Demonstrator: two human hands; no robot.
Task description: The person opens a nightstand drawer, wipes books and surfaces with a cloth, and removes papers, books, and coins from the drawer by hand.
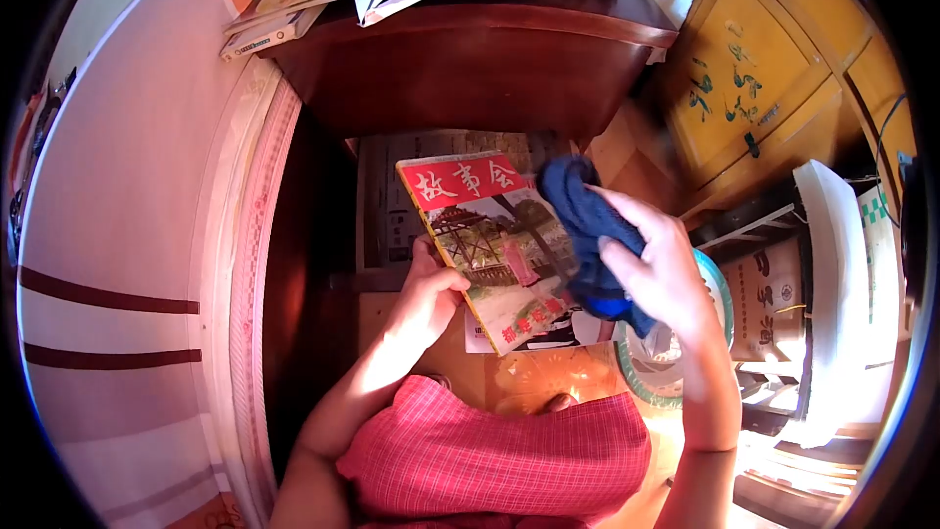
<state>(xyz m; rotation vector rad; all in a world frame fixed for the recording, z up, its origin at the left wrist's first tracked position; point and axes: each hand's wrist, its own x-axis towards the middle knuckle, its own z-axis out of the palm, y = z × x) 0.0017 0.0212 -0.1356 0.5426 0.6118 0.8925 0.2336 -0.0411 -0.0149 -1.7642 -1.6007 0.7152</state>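
My left hand (432, 284) grips a magazine (499, 245) by its left edge, thumb on the front cover. The cover has a red band with white Chinese characters across its top and a picture of a figure in pink below. My right hand (658, 260) is closed around a bunched dark blue cloth (580, 225), which lies against or just over the magazine's right edge; whether it touches the cover I cannot tell. Part of the cover is hidden behind the cloth. Beneath the magazine, another printed sheet or magazine (578, 335) shows its lower edge.
A round basin with a green-white rim (723, 309) stands right, under my forearm. Ahead is a dark red wooden cabinet (470, 69) with papers and books (279, 27) on top. A yellow cupboard (749, 88) stands at right, a bed (127, 225) at left. A cardboard box (764, 299) sits beside the basin.
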